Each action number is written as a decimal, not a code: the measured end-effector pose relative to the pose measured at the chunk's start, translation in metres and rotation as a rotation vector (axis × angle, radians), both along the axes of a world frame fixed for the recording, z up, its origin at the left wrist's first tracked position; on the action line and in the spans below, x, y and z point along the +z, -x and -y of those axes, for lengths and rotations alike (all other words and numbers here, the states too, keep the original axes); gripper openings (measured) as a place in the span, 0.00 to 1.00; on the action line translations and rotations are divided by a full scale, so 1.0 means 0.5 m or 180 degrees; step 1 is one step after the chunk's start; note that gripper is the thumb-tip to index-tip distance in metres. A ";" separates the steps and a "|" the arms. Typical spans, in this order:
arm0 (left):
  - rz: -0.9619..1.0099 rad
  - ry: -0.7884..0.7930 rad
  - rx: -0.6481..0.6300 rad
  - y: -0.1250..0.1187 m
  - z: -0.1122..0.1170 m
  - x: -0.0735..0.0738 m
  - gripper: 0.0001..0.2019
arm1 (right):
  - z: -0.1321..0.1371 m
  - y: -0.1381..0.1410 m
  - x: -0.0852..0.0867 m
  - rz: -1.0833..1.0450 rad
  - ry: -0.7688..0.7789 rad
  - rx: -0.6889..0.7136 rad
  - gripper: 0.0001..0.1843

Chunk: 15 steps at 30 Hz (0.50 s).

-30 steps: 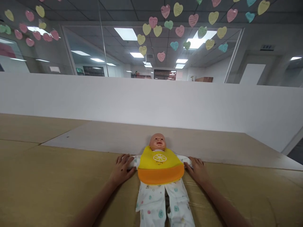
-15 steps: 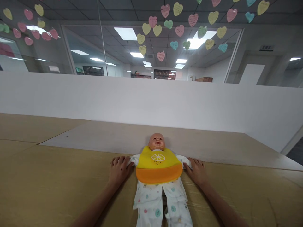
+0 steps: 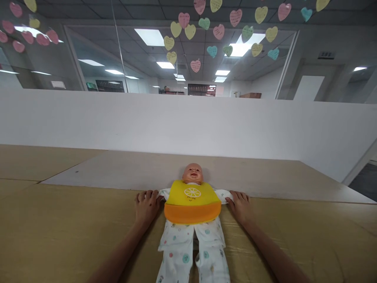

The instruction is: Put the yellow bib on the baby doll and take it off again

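Observation:
A baby doll (image 3: 193, 173) lies on its back on brown cardboard (image 3: 64, 228), head away from me. It wears white patterned pyjamas (image 3: 191, 247) and a yellow and orange bib (image 3: 192, 202) with a lemon drawing. My left hand (image 3: 146, 206) rests over the end of the doll's one sleeve, fingers curled down onto it. My right hand (image 3: 241, 206) lies the same way on the other sleeve. Both doll arms are spread out sideways under my hands.
A paler board (image 3: 141, 173) lies behind the doll, against a low white partition (image 3: 176, 122). Glass panes above it carry several paper hearts (image 3: 188, 31). The floor drops away at the far right (image 3: 363, 182).
The view has tilted slightly, so the doll and hands sit a little left and higher. My hands stay on the doll's sleeves.

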<state>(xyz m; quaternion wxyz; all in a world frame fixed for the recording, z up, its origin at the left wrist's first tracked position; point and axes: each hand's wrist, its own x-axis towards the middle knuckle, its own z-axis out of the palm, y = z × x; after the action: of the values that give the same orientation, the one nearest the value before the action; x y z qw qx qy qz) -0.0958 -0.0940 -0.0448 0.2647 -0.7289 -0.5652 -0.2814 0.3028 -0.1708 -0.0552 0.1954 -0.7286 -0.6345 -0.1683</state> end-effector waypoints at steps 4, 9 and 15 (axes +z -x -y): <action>0.0033 0.0010 -0.0102 -0.001 0.010 -0.001 0.14 | 0.001 -0.006 -0.008 -0.0029 -0.0054 0.0068 0.21; 0.0075 -0.0076 -0.0211 -0.001 0.018 -0.004 0.15 | 0.003 -0.011 -0.015 -0.0006 -0.0189 0.0185 0.22; -0.0003 -0.0227 -0.0981 -0.013 0.038 0.007 0.22 | 0.005 -0.004 -0.017 0.0148 -0.0548 0.0289 0.22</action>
<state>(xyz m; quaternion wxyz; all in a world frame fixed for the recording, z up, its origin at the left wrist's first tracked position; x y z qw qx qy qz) -0.0893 -0.1129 -0.0413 0.2444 -0.7973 -0.4362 -0.3382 0.3049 -0.1734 -0.0637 0.2499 -0.6755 -0.6545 -0.2300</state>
